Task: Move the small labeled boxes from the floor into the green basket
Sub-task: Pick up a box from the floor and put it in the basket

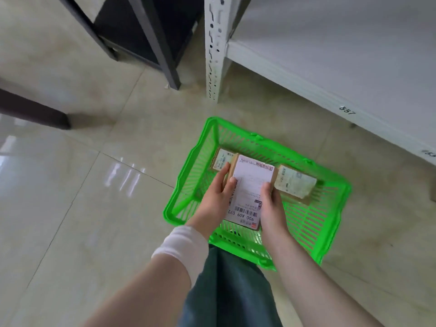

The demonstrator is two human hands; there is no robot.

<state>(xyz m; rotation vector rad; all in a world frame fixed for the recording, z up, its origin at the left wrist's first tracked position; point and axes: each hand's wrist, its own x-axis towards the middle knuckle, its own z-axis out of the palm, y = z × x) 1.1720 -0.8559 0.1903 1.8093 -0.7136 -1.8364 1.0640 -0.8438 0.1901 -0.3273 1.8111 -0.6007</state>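
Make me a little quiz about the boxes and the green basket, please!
1. True or false: both hands hold the box with the big white label.
2. How many other labeled boxes already lie in the basket?
A) none B) two C) five
3. What number is written on the edge of the white shelf?

Key:
1. True. The left hand and the right hand grip the sides of the held box over the green basket.
2. B. One box lies on the left side and one box on the right.
3. 557, on the white shelf.
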